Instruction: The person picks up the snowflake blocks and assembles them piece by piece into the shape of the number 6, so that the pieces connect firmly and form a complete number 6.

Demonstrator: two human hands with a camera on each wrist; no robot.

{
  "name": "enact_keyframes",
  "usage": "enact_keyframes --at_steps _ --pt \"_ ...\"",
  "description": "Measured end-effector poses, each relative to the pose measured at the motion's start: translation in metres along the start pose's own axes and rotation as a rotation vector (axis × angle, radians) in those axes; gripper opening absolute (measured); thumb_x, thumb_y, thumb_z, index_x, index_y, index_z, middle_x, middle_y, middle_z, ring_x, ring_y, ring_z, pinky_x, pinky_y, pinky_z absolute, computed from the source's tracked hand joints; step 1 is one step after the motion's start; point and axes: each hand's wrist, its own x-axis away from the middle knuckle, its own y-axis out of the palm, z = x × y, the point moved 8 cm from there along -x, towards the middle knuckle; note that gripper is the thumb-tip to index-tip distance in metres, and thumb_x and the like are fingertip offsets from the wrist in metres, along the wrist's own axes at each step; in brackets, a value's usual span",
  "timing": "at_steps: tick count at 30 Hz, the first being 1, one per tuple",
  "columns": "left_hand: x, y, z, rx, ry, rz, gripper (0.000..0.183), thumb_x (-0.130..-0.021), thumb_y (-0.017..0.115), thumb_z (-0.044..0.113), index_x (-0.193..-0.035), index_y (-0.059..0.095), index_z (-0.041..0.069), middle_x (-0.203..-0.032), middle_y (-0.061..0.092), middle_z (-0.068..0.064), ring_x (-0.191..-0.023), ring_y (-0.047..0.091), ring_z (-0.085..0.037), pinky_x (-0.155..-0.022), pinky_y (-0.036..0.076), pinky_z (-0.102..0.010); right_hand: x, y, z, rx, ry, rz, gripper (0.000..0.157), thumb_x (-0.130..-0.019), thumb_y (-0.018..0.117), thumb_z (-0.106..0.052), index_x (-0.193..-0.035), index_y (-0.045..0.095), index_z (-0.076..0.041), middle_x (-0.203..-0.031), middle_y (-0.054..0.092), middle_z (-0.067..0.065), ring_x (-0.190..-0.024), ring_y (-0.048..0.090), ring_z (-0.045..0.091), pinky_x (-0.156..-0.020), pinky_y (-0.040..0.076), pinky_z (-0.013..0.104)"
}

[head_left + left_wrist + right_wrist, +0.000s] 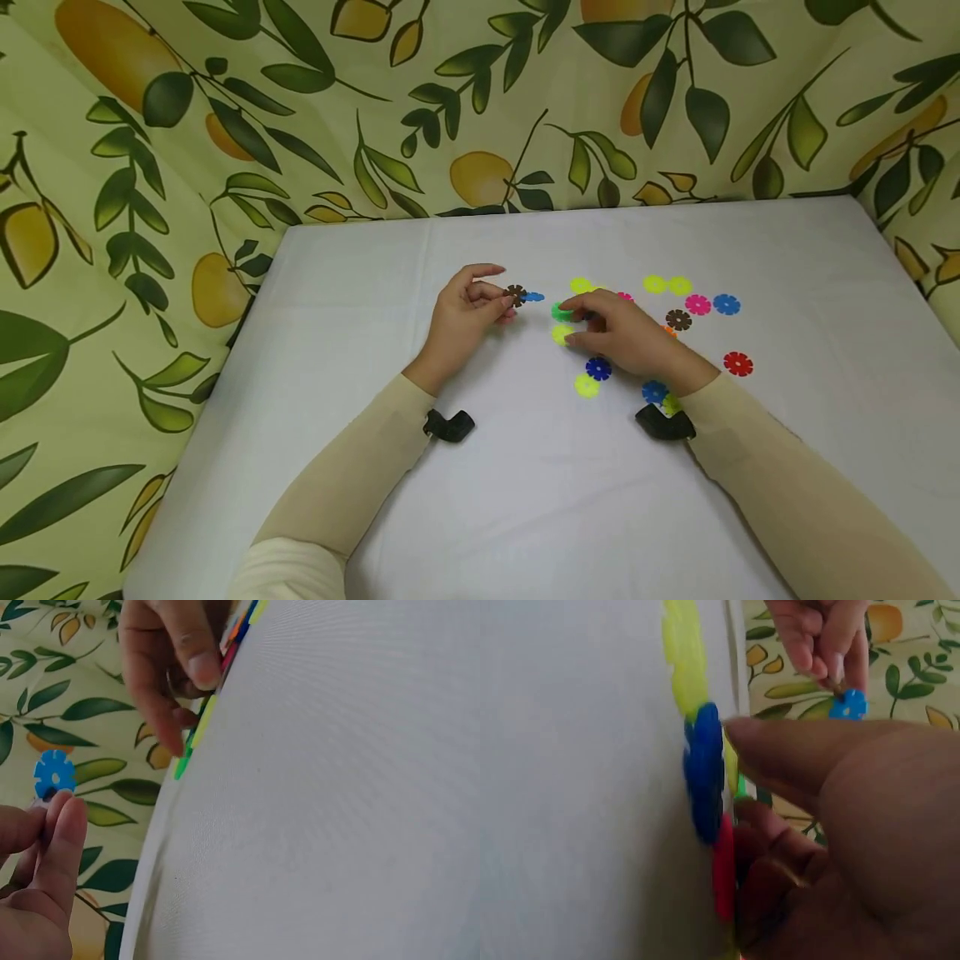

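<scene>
My left hand (467, 310) pinches a brown notched plastic disc (515, 295) between thumb and fingers, above the table. A light blue notched disc (534, 297) is slotted onto it; the left wrist view shows this blue disc (55, 772) beyond the fingertips. To the right, my right hand (626, 332) is low over the loose discs, fingers loosely bent and thumb apart. Its index fingertip is at a green disc (559, 313), and the thumb tip is at a yellow disc (561, 335). The palm hides part of the pile.
Around the right hand lie a dark blue disc (598, 368), a red disc (738, 363), a pink disc (697, 304), another brown disc (678, 320) and several yellow ones. They rest on a white-covered table (360, 333). A leaf-patterned curtain (480, 100) hangs behind it.
</scene>
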Motion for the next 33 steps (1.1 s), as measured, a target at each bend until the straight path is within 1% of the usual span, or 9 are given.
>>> enact_keyframes --at_steps 4,8,11,14,17,20,22,28,33 --pt "-0.001 -0.003 -0.005 0.046 -0.056 0.024 0.036 -0.102 0.068 -0.014 -0.137 0.069 -0.006 -0.109 0.069 -0.02 -0.088 0.078 -0.028 -0.083 0.064 -0.043 -0.001 0.011 -0.004 0.143 -0.069 -0.04 0.035 -0.102 0.08 -0.015 -0.136 0.074 -0.007 -0.124 0.056 0.012 -0.104 0.056 0.029 -0.09 0.051 0.044" --pt "0.0 -0.004 -0.008 0.066 -0.107 0.036 0.019 -0.104 0.067 -0.01 -0.123 0.067 -0.009 -0.108 0.07 -0.02 -0.087 0.078 -0.025 -0.082 0.064 -0.042 -0.002 0.011 -0.003 0.124 -0.029 -0.019 0.017 -0.102 0.079 -0.01 -0.116 0.072 -0.005 -0.117 0.057 0.012 -0.103 0.055 0.03 -0.09 0.049 0.044" --pt "0.001 -0.002 -0.011 0.065 -0.132 0.011 0.013 -0.105 0.066 -0.009 -0.117 0.061 -0.005 -0.106 0.074 -0.021 -0.087 0.079 -0.025 -0.082 0.064 -0.041 -0.002 0.004 -0.004 0.104 0.006 0.016 0.023 -0.1 0.081 -0.007 -0.118 0.069 -0.003 -0.111 0.058 0.013 -0.099 0.055 0.03 -0.086 0.049 0.043" --pt "0.001 0.001 -0.013 0.059 -0.141 -0.031 0.012 -0.105 0.066 -0.009 -0.115 0.059 -0.004 -0.107 0.077 -0.022 -0.088 0.079 -0.024 -0.083 0.064 -0.04 0.0 -0.005 -0.006 0.088 0.059 0.073 0.04 -0.098 0.084 -0.009 -0.133 0.069 0.001 -0.12 0.058 0.017 -0.101 0.058 0.031 -0.086 0.054 0.041" --pt "0.001 0.003 -0.013 0.059 -0.132 -0.06 0.013 -0.105 0.066 -0.01 -0.114 0.058 -0.005 -0.108 0.078 -0.023 -0.089 0.079 -0.024 -0.083 0.064 -0.04 0.003 -0.015 -0.006 0.068 0.123 0.133 0.034 -0.098 0.085 -0.013 -0.127 0.076 0.001 -0.133 0.054 0.02 -0.112 0.059 0.035 -0.09 0.058 0.042" --pt "0.001 0.005 -0.012 0.055 -0.123 -0.071 0.013 -0.105 0.066 -0.011 -0.114 0.058 -0.005 -0.109 0.077 -0.023 -0.088 0.079 -0.024 -0.083 0.064 -0.04 0.006 -0.02 -0.007 0.025 0.149 0.153 0.013 -0.1 0.083 -0.014 -0.107 0.081 -0.003 -0.133 0.055 0.018 -0.118 0.056 0.037 -0.091 0.058 0.042" --pt "0.001 0.006 -0.012 0.048 -0.12 -0.076 0.013 -0.105 0.066 -0.011 -0.114 0.058 -0.006 -0.108 0.077 -0.023 -0.087 0.078 -0.024 -0.083 0.064 -0.04 0.007 -0.022 -0.007 0.001 0.145 0.165 0.011 -0.102 0.082 -0.016 -0.1 0.08 -0.005 -0.125 0.057 0.016 -0.114 0.055 0.035 -0.088 0.056 0.04" --pt "0.003 0.012 -0.009 -0.007 -0.122 -0.116 0.013 -0.103 0.068 -0.011 -0.114 0.062 -0.006 -0.104 0.078 -0.02 -0.088 0.078 -0.026 -0.084 0.064 -0.043 0.011 -0.032 -0.006 -0.158 0.126 0.223 0.017 -0.106 0.076 -0.014 -0.114 0.069 -0.001 -0.106 0.069 0.016 -0.092 0.07 0.03 -0.078 0.059 0.025" --pt "0.005 0.017 -0.005 -0.064 -0.073 -0.131 0.013 -0.102 0.071 -0.01 -0.114 0.068 -0.006 -0.102 0.079 -0.015 -0.09 0.078 -0.029 -0.084 0.064 -0.046 0.013 -0.033 -0.012 -0.297 0.089 0.194 0.022 -0.106 0.074 -0.009 -0.123 0.068 0.004 -0.109 0.073 0.019 -0.096 0.076 0.033 -0.083 0.063 0.032"
